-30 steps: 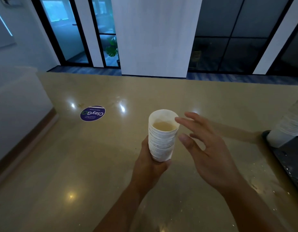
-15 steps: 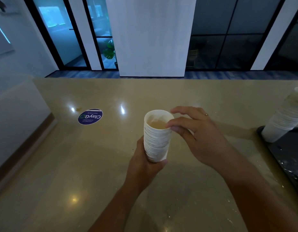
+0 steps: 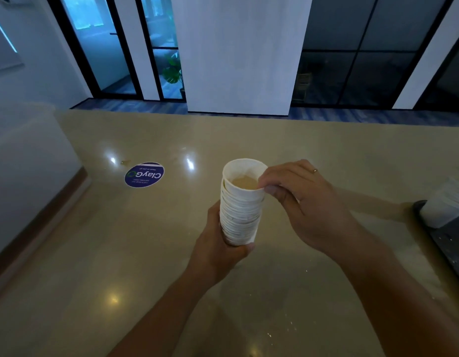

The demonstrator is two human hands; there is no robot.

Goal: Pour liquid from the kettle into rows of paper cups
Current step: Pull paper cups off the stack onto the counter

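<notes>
**Two hands on one cup stack, top cup about to come free**

Two hands work a nested stack of paper cups (image 3: 240, 212) held upright above the table (image 3: 68, 279). The left hand (image 3: 218, 251) wraps the lower part of the stack, fingers curled round its base. The right hand (image 3: 298, 199) pinches the rim of the top cup (image 3: 245, 181) between thumb and fingertips, on the side nearest that hand. The top cup looks slightly cocked against the ones beneath it.

The step in hand appears to be peeling off one cup to set it out in a row. To do it well, the left hand should keep a firm hold low down, while the right lifts straight up with a slight twist, so that only a single cup separates. Squeezing the rim too hard would crease it.

No kettle is in view, and no cups stand on the table yet, so pouring seems some way off.

Well to the right, a second stack of cups (image 3: 445, 204) leans at the edge of a dark tray (image 3: 445, 243). A round blue sticker (image 3: 144, 174) lies on the table to the far left. Nothing stands between the hands and the table below.
</notes>
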